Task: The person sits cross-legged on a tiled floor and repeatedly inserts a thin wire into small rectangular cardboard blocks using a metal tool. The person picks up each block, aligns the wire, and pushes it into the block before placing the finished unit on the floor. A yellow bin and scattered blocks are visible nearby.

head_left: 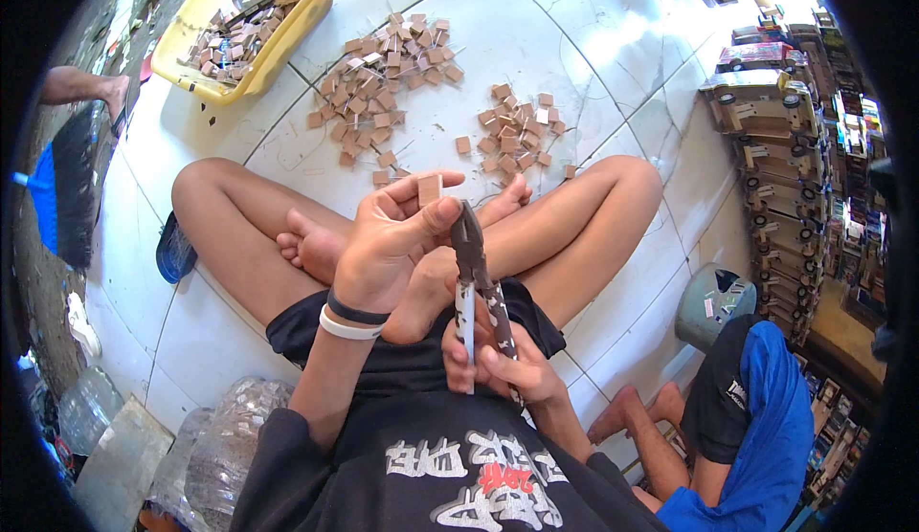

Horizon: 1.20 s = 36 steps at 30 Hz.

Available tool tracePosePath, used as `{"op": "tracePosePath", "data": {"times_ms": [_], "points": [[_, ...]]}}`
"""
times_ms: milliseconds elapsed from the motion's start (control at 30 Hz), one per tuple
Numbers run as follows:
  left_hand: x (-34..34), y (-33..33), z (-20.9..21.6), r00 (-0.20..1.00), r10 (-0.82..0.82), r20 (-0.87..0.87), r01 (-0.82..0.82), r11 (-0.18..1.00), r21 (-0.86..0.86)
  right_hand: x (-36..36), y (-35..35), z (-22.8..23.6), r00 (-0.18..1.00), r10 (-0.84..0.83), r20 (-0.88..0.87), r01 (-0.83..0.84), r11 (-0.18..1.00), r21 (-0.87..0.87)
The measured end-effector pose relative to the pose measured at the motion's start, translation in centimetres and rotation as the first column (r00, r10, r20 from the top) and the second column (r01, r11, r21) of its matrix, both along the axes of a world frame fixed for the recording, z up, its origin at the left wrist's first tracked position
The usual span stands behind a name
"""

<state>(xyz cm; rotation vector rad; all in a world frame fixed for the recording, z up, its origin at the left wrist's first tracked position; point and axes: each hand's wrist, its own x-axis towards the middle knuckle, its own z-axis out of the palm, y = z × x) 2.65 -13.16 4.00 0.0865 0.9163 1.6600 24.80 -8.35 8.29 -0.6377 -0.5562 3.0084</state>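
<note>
My left hand [383, 245] pinches a small square brown wooden block [430, 188] between thumb and fingers above my crossed legs. In my right hand [522, 367] are pliers [468, 241] with a dark metal head and black-and-white patterned handles. Their jaws point up and meet my left thumb area beside the block; whether they grip a thin pin there is too small to tell. Beyond my feet lies a large heap of similar blocks [383, 82], many with thin light pins sticking out. To its right sits a smaller heap of such blocks [517, 130].
A yellow tub [263, 73] with more blocks stands far left. Stacked wooden toy trucks [780, 164] line the right side. A person in blue [766, 417] sits at lower right beside a grey-green bucket [713, 304]. On the left are a blue broom [69, 192] and clear plastic bags [235, 436].
</note>
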Motion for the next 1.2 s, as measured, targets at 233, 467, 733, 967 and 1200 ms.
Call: {"op": "tracePosePath", "data": {"times_ms": [233, 467, 733, 967, 1200], "points": [[0.1, -0.2, 0.7, 0.996, 0.07, -0.062, -0.07, 0.998, 0.002, -0.4, -0.2, 0.4, 1.0, 0.004, 0.02, -0.004, 1.0, 0.016], [-0.8, -0.5, -0.1, 0.97, 0.216, -0.113, -0.217, 0.976, 0.006, -0.2, 0.5, -0.3, 0.97, 0.007, 0.242, -0.08, 0.953, 0.292], [-0.5, -0.4, 0.1, 0.898, 0.11, -0.427, -0.125, 0.992, -0.008, -0.4, 1.8, 1.3, 0.937, 0.05, 0.345, -0.162, 0.938, 0.307], [-0.2, -0.4, 0.5, 0.868, 0.084, -0.49, -0.089, 0.996, 0.014, -0.5, 1.7, 1.9, 0.932, 0.088, 0.352, -0.195, 0.939, 0.284], [-0.2, -0.5, 0.6, 0.86, 0.084, -0.502, -0.086, 0.996, 0.02, -0.1, 1.1, 1.7, 0.949, 0.026, 0.315, -0.118, 0.954, 0.277]]}}
